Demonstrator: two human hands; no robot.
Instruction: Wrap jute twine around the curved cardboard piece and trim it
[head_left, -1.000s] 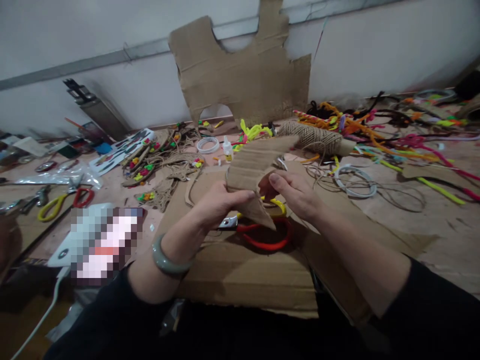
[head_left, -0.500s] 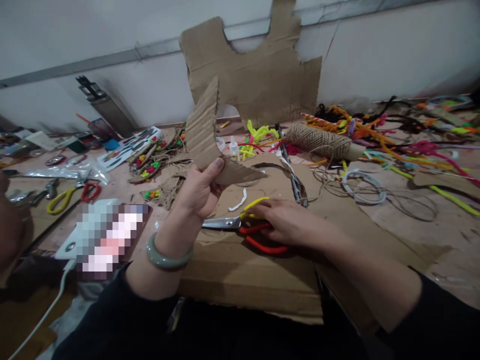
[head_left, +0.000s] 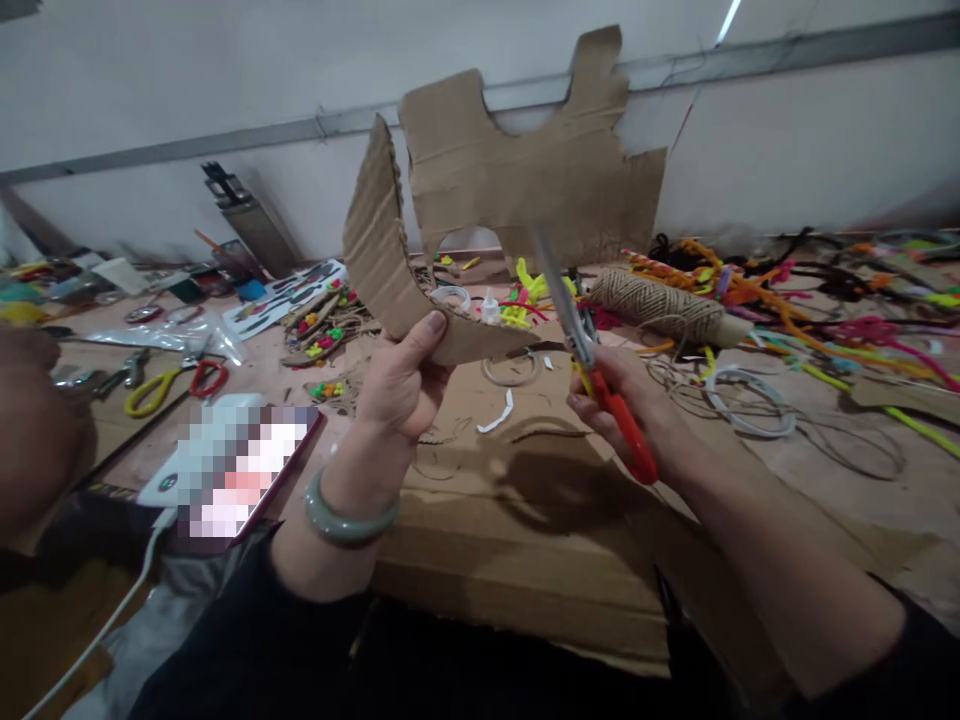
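Note:
A crescent-shaped piece of corrugated cardboard [head_left: 379, 265] is pinched in my left hand [head_left: 409, 385], thumb on its face and fingers behind. One horn of it points up, the other to the right. My right hand [head_left: 630, 400] grips scissors [head_left: 619, 420] with one red and one yellow handle, held up off the work surface. Their blades point up and away, blurred and seemingly together, apart from the crescent. Below both hands lies a cardboard sheet [head_left: 525, 590] with scraps and a white strip [head_left: 496, 412] on it.
A twine spool [head_left: 660, 305] and pipe cleaners [head_left: 720, 270] lie at the right. A large cardboard cutout [head_left: 525, 180] leans on the wall. At the left are a phone [head_left: 251, 480], a white power bank [head_left: 169, 480], another pair of scissors [head_left: 176, 385] and part of another person [head_left: 22, 430].
My right hand let go of the crescent, took the scissors from the cardboard sheet and raised them. My left hand turned the crescent upright and keeps hold of it.

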